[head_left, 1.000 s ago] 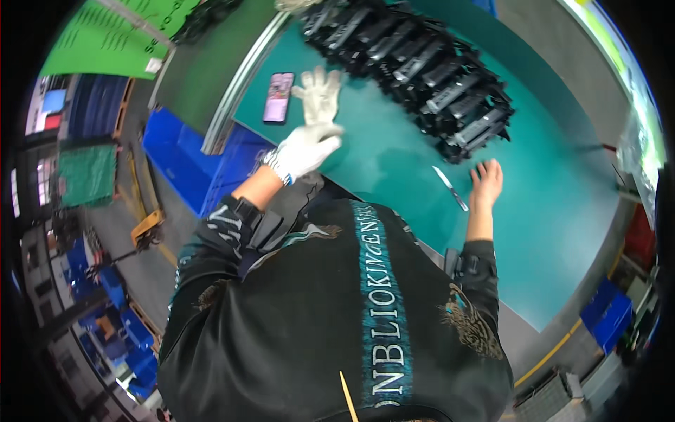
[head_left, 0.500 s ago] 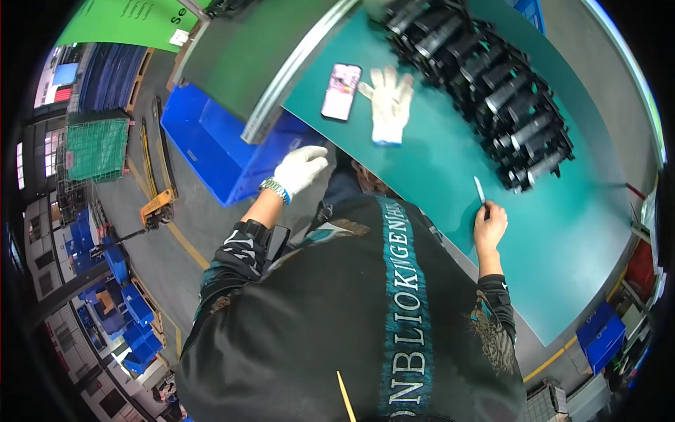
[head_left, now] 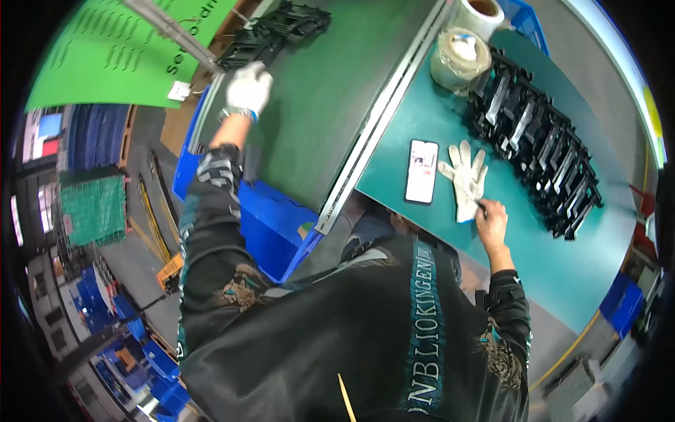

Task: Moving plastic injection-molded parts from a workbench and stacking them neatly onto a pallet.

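My left hand [head_left: 249, 88], in a white glove, reaches out over the green conveyor belt [head_left: 316, 91]. It is just short of a cluster of black plastic frame parts [head_left: 281, 32]; its fingers are loosely bent and no held thing shows. My bare right hand [head_left: 492, 219] is closed over the green table, gripping a slim knife-like tool [head_left: 482, 207] of which only a short dark piece shows. Right by these fingers lies an off-white glove [head_left: 467, 179], its cuff touching or almost touching the hand. A phone [head_left: 422, 172] with a lit screen lies left of the glove.
Black plastic parts [head_left: 538, 144] stand in a long row on the table [head_left: 562, 274]. Behind them are a wrapped roll [head_left: 460, 63] and another roll [head_left: 481, 14]. A metal rail [head_left: 383, 112] edges the belt, and a blue bin [head_left: 274, 225] sits below its near end.
My left hand has moved up and away, from above the blue bin to over the belt. My right hand, still gripping the slim tool, is now beside the loose glove. The view has shifted left.
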The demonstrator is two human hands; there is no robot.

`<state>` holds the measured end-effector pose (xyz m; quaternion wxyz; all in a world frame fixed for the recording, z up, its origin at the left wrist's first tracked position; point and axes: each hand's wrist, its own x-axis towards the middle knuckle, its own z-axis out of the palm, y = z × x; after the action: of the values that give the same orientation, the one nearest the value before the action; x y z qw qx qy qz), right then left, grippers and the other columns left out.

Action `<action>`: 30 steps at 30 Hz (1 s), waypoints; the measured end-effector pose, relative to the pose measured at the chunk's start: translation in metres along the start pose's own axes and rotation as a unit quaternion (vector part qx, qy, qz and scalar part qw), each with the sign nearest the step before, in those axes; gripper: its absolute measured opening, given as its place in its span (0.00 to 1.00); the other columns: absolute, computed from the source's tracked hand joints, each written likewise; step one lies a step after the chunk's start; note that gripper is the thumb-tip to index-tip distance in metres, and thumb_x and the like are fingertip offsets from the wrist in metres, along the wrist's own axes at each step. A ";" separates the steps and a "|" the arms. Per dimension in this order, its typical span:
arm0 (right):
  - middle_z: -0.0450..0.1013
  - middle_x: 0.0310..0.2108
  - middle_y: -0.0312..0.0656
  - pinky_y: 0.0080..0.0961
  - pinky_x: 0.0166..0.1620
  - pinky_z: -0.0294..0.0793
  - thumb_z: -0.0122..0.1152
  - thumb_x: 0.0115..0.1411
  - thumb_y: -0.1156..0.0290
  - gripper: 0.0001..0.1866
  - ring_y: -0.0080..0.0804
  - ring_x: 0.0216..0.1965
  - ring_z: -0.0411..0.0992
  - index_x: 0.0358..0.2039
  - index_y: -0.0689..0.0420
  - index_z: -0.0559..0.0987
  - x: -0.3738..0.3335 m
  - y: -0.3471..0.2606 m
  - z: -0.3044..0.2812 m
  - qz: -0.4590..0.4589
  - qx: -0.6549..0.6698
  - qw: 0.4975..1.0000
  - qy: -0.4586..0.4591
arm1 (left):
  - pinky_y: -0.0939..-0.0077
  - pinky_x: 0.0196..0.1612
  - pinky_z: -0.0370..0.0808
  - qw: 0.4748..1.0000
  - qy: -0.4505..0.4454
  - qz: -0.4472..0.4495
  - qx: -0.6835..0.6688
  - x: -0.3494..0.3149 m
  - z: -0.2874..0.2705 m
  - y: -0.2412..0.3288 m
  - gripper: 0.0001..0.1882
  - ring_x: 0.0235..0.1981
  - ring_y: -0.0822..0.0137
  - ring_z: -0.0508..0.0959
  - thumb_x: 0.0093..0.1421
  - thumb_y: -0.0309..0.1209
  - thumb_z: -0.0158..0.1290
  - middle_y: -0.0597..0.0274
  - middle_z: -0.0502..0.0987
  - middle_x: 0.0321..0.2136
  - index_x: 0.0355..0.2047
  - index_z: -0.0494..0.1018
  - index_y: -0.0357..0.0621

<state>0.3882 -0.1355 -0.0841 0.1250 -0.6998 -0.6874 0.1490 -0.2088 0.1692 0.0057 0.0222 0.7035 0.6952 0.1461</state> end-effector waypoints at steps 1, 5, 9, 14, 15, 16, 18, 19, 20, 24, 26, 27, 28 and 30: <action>0.77 0.41 0.46 0.41 0.47 0.72 0.63 0.53 0.75 0.15 0.48 0.44 0.74 0.43 0.56 0.80 -0.006 0.009 -0.001 0.034 0.013 0.999 0.016 | 0.57 0.60 0.71 0.999 -0.019 -0.039 0.005 0.028 0.008 0.020 0.28 0.56 0.46 0.76 0.61 0.50 0.50 0.45 0.77 0.53 0.51 0.77 0.40; 0.76 0.48 0.51 0.43 0.58 0.70 0.60 0.55 0.78 0.20 0.52 0.50 0.73 0.49 0.58 0.78 0.033 0.027 0.016 0.084 0.056 0.991 0.086 | 0.52 0.62 0.67 0.973 -0.015 -0.220 0.067 0.175 0.047 -0.001 0.50 0.60 0.43 0.72 0.57 0.73 0.36 0.37 0.73 0.57 0.55 0.75 0.37; 0.74 0.51 0.52 0.41 0.58 0.70 0.58 0.56 0.79 0.20 0.53 0.53 0.72 0.51 0.59 0.77 0.018 0.033 0.022 0.158 0.025 0.983 0.086 | 0.57 0.67 0.62 0.949 -0.095 -0.300 -0.021 0.252 0.104 0.017 0.55 0.66 0.49 0.66 0.56 0.74 0.40 0.39 0.66 0.63 0.61 0.69 0.33; 0.72 0.53 0.51 0.40 0.58 0.71 0.59 0.57 0.80 0.20 0.52 0.54 0.71 0.51 0.59 0.77 0.008 0.013 0.034 0.167 0.035 0.982 0.085 | 0.58 0.69 0.59 0.934 -0.157 -0.315 -0.055 0.279 0.129 -0.035 0.52 0.69 0.53 0.63 0.55 0.67 0.49 0.42 0.61 0.68 0.66 0.63 0.35; 0.72 0.53 0.51 0.40 0.58 0.71 0.59 0.57 0.80 0.20 0.52 0.54 0.71 0.51 0.59 0.77 0.013 0.008 0.038 0.163 0.038 0.982 0.082 | 0.59 0.69 0.58 0.943 -0.183 -0.276 0.013 0.283 0.128 -0.043 0.48 0.68 0.52 0.63 0.57 0.64 0.48 0.41 0.63 0.67 0.65 0.65 0.36; 0.73 0.52 0.51 0.40 0.58 0.71 0.59 0.57 0.81 0.20 0.52 0.54 0.71 0.51 0.58 0.77 0.019 0.002 0.042 0.149 0.058 0.984 0.082 | 0.59 0.69 0.58 0.945 -0.208 -0.238 0.082 0.284 0.124 -0.053 0.44 0.68 0.51 0.64 0.59 0.61 0.47 0.40 0.65 0.65 0.63 0.67 0.37; 0.73 0.51 0.51 0.39 0.57 0.71 0.59 0.56 0.81 0.19 0.51 0.53 0.72 0.50 0.58 0.77 0.024 -0.011 0.045 0.135 0.084 0.984 0.086 | 0.60 0.69 0.58 0.958 -0.190 -0.198 0.080 0.260 0.126 -0.038 0.42 0.68 0.51 0.64 0.58 0.58 0.48 0.40 0.64 0.66 0.63 0.67 0.38; 0.73 0.51 0.51 0.39 0.57 0.71 0.59 0.56 0.81 0.19 0.51 0.53 0.72 0.50 0.58 0.77 0.028 -0.016 0.047 0.132 0.084 0.984 0.084 | 0.61 0.69 0.59 0.969 -0.170 -0.161 0.081 0.239 0.127 -0.034 0.41 0.68 0.50 0.64 0.57 0.55 0.50 0.40 0.64 0.66 0.63 0.67 0.38; 0.74 0.50 0.50 0.38 0.56 0.72 0.60 0.56 0.81 0.18 0.50 0.52 0.73 0.49 0.58 0.78 0.031 -0.024 0.044 0.114 0.096 0.985 0.085 | 0.62 0.68 0.60 0.978 -0.148 -0.121 0.081 0.211 0.121 -0.018 0.39 0.67 0.49 0.64 0.57 0.51 0.51 0.40 0.64 0.66 0.63 0.67 0.38; 0.76 0.47 0.49 0.35 0.50 0.75 0.61 0.57 0.81 0.16 0.48 0.49 0.75 0.47 0.58 0.79 0.041 -0.050 0.043 0.060 0.156 0.983 0.078 | 0.64 0.69 0.60 0.991 -0.116 0.058 0.031 0.090 0.072 0.036 0.37 0.67 0.50 0.64 0.54 0.42 0.52 0.44 0.63 0.66 0.64 0.66 0.40; 0.76 0.45 0.49 0.31 0.46 0.77 0.61 0.58 0.80 0.14 0.46 0.46 0.76 0.46 0.58 0.80 0.048 -0.052 0.045 0.034 0.194 0.979 0.057 | 0.65 0.68 0.61 0.988 -0.115 0.106 0.007 0.054 0.064 0.042 0.35 0.67 0.51 0.65 0.54 0.38 0.52 0.46 0.66 0.65 0.63 0.67 0.40; 0.76 0.45 0.49 0.31 0.46 0.77 0.61 0.58 0.80 0.14 0.46 0.46 0.76 0.46 0.58 0.80 0.053 -0.053 0.045 0.028 0.195 0.979 0.056 | 0.67 0.67 0.63 0.984 -0.136 0.108 -0.034 0.036 0.054 0.051 0.34 0.65 0.52 0.67 0.54 0.36 0.52 0.47 0.67 0.64 0.63 0.67 0.39; 0.77 0.44 0.49 0.33 0.47 0.77 0.61 0.58 0.80 0.14 0.46 0.45 0.76 0.45 0.59 0.80 0.057 -0.054 0.047 0.017 0.206 0.978 0.041 | 0.68 0.66 0.64 0.978 -0.157 0.112 -0.074 0.020 0.044 0.059 0.34 0.64 0.54 0.68 0.54 0.33 0.52 0.48 0.69 0.63 0.63 0.67 0.39; 0.77 0.42 0.48 0.35 0.48 0.77 0.62 0.58 0.79 0.13 0.46 0.43 0.77 0.44 0.60 0.80 0.061 -0.056 0.050 -0.002 0.223 0.975 0.011 | 0.69 0.65 0.66 0.971 -0.177 0.114 -0.116 0.003 0.033 0.060 0.33 0.63 0.55 0.70 0.54 0.30 0.52 0.50 0.70 0.61 0.62 0.67 0.39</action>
<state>0.3179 -0.0742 -0.1117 0.2858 -0.6542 -0.6369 0.2910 -0.1428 0.1756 -0.0110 0.2096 0.7856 0.5733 0.1009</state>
